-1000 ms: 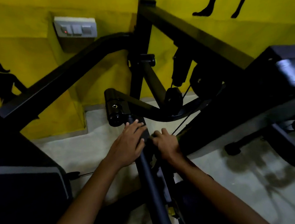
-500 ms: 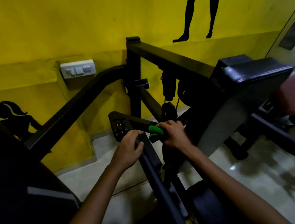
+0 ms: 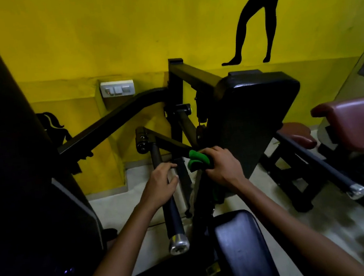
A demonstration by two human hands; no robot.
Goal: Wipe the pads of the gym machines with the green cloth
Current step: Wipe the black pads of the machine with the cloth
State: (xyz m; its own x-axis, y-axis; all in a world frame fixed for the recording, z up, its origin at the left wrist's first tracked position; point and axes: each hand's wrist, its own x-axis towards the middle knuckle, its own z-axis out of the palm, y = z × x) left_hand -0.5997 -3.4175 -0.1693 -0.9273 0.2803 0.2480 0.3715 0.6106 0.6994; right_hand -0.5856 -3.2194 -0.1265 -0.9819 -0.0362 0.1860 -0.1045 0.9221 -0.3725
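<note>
Head view, step in hand: the green cloth (image 3: 196, 160) is bunched in the right hand (image 3: 222, 169), low in front of the tall black pad (image 3: 251, 116). No wiping stroke is under way on any pad; I judge this to be the gathering or repositioning stage between pads.
Head view, right grip: fingers curled round the cloth, clutching it against the machine's centre frame. Part of the cloth hangs below the fist, dim and hard to trace.
Head view, left grip: the left hand (image 3: 161, 185) is wrapped round the black bar (image 3: 170, 207), which ends in a chrome cap; it appears to serve as a brace.
Head view, pads within reach: the tall black pad stands just beyond the right hand; a black seat pad (image 3: 239, 251) lies below the right forearm. A maroon pad (image 3: 360, 122) belongs to a neighbouring machine, well apart to the right.
Head view, next move: judged, the cloth needs raising onto the tall pad's face, opened flat enough to give contact, then drawn across it. The left hand may remain on the bar for balance.
Head view, change from half a second ago: the camera has lifted, so the tall pad fills more of the centre. More green shows beside the right fist. The left hand remains on the bar.
</note>
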